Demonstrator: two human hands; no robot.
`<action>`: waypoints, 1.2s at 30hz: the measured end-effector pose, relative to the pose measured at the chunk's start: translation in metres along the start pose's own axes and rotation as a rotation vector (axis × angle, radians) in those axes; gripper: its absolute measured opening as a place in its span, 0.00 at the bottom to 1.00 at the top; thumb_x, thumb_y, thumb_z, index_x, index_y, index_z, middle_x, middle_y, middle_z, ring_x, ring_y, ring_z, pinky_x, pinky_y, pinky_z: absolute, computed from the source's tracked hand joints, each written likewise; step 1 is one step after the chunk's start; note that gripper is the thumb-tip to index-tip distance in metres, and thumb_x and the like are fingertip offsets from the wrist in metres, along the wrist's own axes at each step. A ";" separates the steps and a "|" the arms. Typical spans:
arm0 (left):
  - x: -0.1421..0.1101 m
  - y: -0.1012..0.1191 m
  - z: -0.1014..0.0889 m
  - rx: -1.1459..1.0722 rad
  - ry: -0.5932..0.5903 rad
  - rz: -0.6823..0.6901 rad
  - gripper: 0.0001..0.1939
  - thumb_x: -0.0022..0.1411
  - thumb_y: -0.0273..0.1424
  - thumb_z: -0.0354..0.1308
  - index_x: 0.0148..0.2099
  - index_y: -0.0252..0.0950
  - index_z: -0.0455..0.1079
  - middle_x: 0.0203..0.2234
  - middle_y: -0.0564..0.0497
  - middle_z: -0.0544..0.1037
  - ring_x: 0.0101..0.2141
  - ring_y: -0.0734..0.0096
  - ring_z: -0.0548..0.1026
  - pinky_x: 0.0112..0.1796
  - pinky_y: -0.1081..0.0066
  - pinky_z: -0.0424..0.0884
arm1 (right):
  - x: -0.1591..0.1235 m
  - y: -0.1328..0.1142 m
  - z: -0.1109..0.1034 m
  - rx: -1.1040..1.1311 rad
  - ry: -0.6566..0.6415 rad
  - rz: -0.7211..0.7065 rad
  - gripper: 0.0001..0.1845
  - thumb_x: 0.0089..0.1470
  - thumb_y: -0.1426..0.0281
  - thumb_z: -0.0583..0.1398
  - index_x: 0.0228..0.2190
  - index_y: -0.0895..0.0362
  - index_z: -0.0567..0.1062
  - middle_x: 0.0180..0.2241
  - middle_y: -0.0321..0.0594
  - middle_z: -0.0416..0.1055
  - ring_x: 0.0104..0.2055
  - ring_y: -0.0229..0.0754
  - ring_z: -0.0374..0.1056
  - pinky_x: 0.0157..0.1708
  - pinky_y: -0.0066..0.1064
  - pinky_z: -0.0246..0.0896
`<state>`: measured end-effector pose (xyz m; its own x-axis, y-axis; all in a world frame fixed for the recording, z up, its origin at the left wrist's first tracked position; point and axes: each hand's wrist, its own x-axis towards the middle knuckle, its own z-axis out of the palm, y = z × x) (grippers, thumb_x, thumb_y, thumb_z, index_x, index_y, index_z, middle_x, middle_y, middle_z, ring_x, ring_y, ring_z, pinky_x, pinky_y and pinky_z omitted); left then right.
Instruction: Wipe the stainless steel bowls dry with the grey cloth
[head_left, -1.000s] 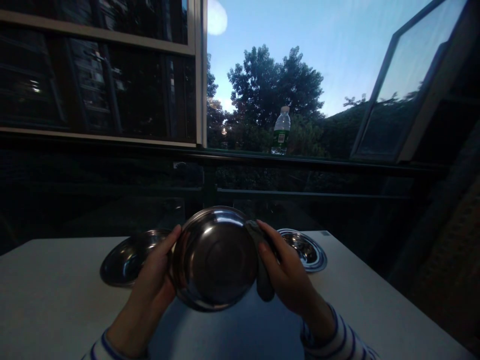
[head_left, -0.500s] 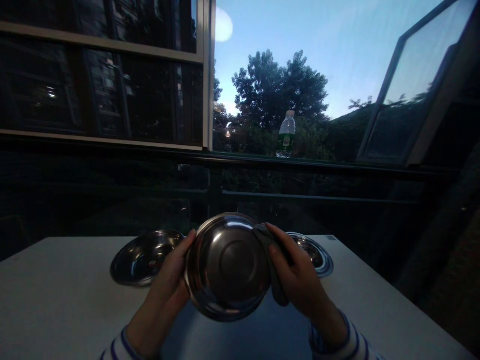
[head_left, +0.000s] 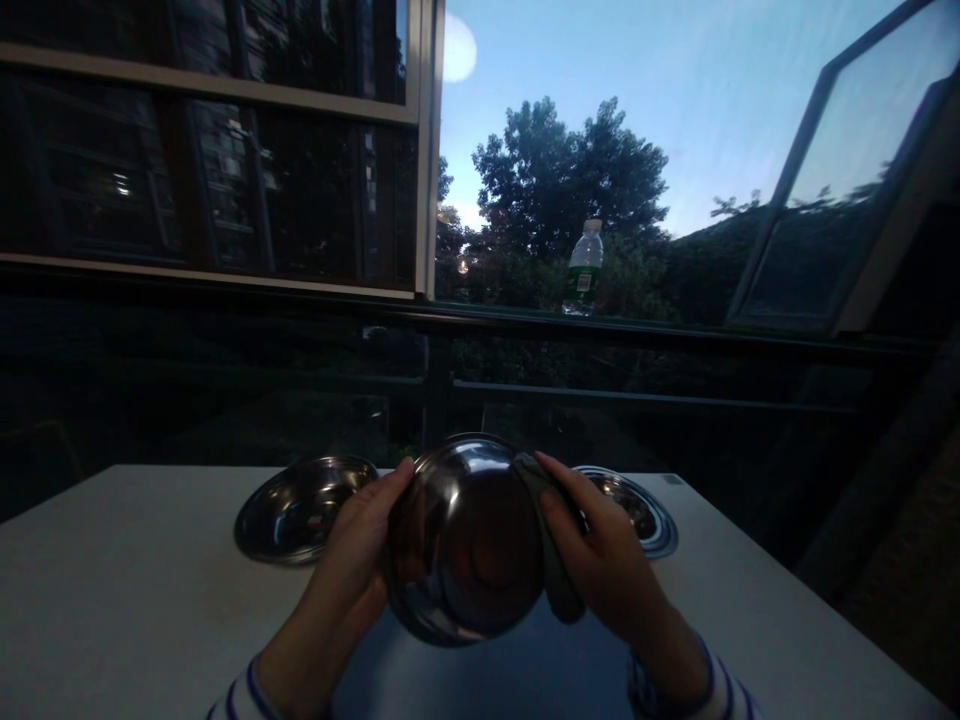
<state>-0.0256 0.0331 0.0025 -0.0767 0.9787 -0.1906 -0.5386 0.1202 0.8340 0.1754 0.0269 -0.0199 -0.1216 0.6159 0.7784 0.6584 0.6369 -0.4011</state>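
Between my two hands a shiny steel bowl point(head_left: 465, 545) is held up above the table, its outer base turned toward me. My left hand point(head_left: 356, 550) grips the bowl's left rim, thumb on top. A grey-green cloth point(head_left: 559, 570) is folded in my right hand point(head_left: 600, 555), which presses it against the bowl's right rim; the fingers behind the rim are hidden. Behind my left hand a wide steel bowl point(head_left: 300, 515) rests on the white table point(head_left: 165, 600). Another steel dish with a broad rim point(head_left: 660, 530) lies partly hidden behind my right hand.
Beyond the table's far edge runs a dark railing point(head_left: 675, 400) with glass. A plastic water bottle point(head_left: 583, 275) with a green label stands on the window ledge. The window pane point(head_left: 817, 210) at the right is swung open.
The bowl has tilted in my hands, so its base faces more downward and the reflections have shifted. The view has turned slightly left. Both hands keep their hold.
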 end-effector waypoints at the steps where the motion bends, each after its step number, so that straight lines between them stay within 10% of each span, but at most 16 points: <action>1: -0.001 -0.001 0.001 0.007 0.012 0.003 0.07 0.55 0.27 0.57 0.26 0.33 0.71 0.17 0.51 0.77 0.20 0.69 0.76 0.22 0.73 0.71 | 0.000 -0.001 0.000 -0.020 -0.002 -0.047 0.18 0.57 0.72 0.52 0.50 0.55 0.66 0.44 0.45 0.71 0.45 0.44 0.68 0.44 0.40 0.66; 10: -0.002 -0.010 0.006 -0.041 -0.024 -0.078 0.09 0.57 0.27 0.55 0.26 0.32 0.71 0.16 0.51 0.76 0.17 0.73 0.73 0.21 0.75 0.69 | -0.011 -0.036 0.003 -0.126 -0.214 -0.521 0.19 0.56 0.75 0.53 0.51 0.61 0.65 0.50 0.48 0.66 0.54 0.46 0.59 0.48 0.41 0.64; 17: -0.007 -0.013 0.011 -0.023 -0.036 -0.066 0.06 0.54 0.24 0.58 0.25 0.31 0.72 0.16 0.51 0.77 0.18 0.74 0.74 0.22 0.76 0.69 | -0.001 -0.018 -0.001 -0.184 -0.110 -0.341 0.20 0.58 0.76 0.49 0.51 0.57 0.65 0.48 0.46 0.68 0.51 0.47 0.62 0.48 0.46 0.63; 25: 0.001 -0.017 0.005 -0.066 -0.053 -0.076 0.09 0.56 0.26 0.56 0.24 0.31 0.71 0.16 0.50 0.77 0.17 0.74 0.73 0.19 0.77 0.68 | -0.011 -0.049 0.007 -0.097 -0.361 -0.573 0.17 0.57 0.75 0.51 0.49 0.57 0.67 0.49 0.42 0.68 0.53 0.44 0.60 0.46 0.37 0.64; 32: -0.005 -0.016 0.009 -0.018 -0.063 -0.091 0.08 0.56 0.25 0.56 0.26 0.30 0.72 0.18 0.49 0.78 0.19 0.73 0.74 0.22 0.76 0.69 | -0.002 -0.026 0.000 -0.187 -0.151 -0.384 0.17 0.58 0.74 0.50 0.49 0.61 0.66 0.48 0.48 0.68 0.51 0.46 0.61 0.48 0.43 0.63; 36: -0.002 -0.017 0.008 -0.046 -0.021 -0.103 0.07 0.56 0.26 0.56 0.26 0.31 0.71 0.17 0.50 0.77 0.18 0.73 0.74 0.20 0.76 0.69 | -0.005 -0.032 0.000 -0.146 -0.253 -0.461 0.16 0.58 0.72 0.52 0.49 0.59 0.67 0.49 0.45 0.68 0.52 0.45 0.60 0.48 0.40 0.63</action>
<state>-0.0100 0.0305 -0.0074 -0.0021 0.9649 -0.2625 -0.5808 0.2125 0.7858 0.1544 0.0035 -0.0108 -0.5853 0.3921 0.7097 0.5886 0.8075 0.0393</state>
